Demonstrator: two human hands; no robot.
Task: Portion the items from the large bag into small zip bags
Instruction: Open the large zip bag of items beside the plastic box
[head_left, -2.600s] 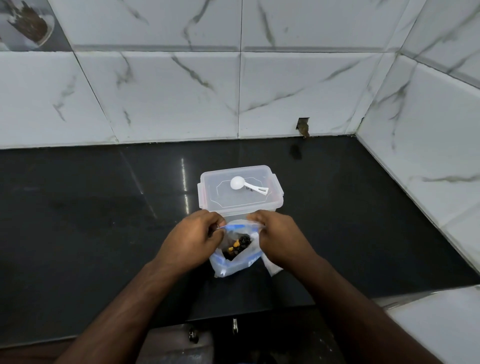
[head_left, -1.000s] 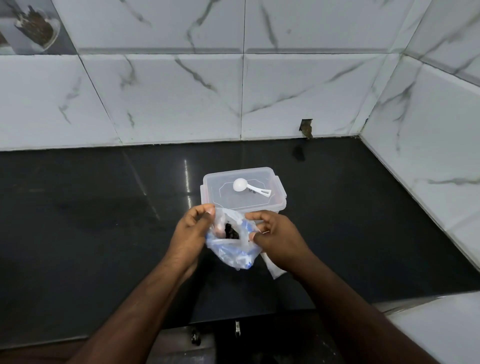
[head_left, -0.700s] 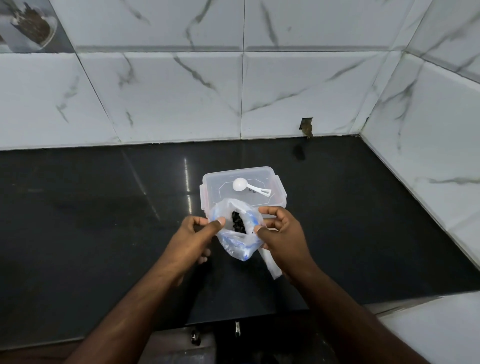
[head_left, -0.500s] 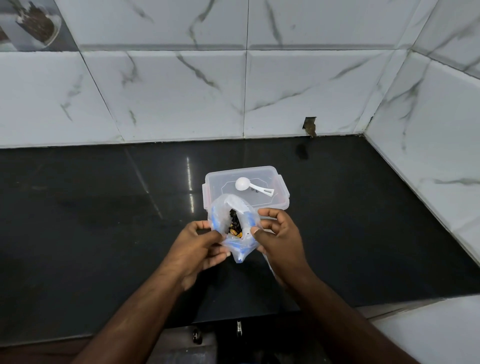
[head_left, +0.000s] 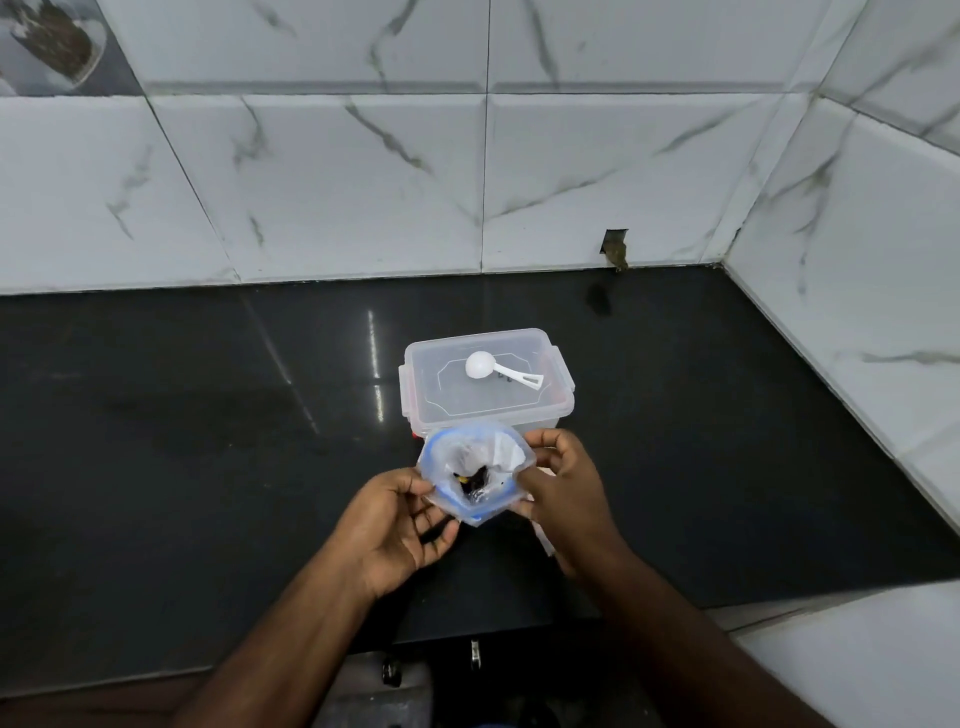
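A small clear zip bag (head_left: 475, 467) with a blue zip rim is held up over the black counter, its mouth spread wide towards me. Dark and yellow pieces (head_left: 474, 479) lie at its bottom. My left hand (head_left: 395, 525) pinches the bag's left rim, with the fingers curled beneath it. My right hand (head_left: 566, 493) pinches the right rim. Just behind the bag stands a clear lidded plastic box (head_left: 485, 384) with a white measuring scoop (head_left: 498, 368) lying on its lid.
The black counter (head_left: 208, 415) runs to marble-tiled walls at the back and right. Something white and flat (head_left: 545, 543) shows under my right wrist. A white surface (head_left: 857, 654) sits at the near right corner, and the counter's front edge is below my forearms.
The bag was held nearly flat with its mouth closed between both hands; since then it was lifted and its mouth pulled open into a wide ring. My left hand slid lower under it.
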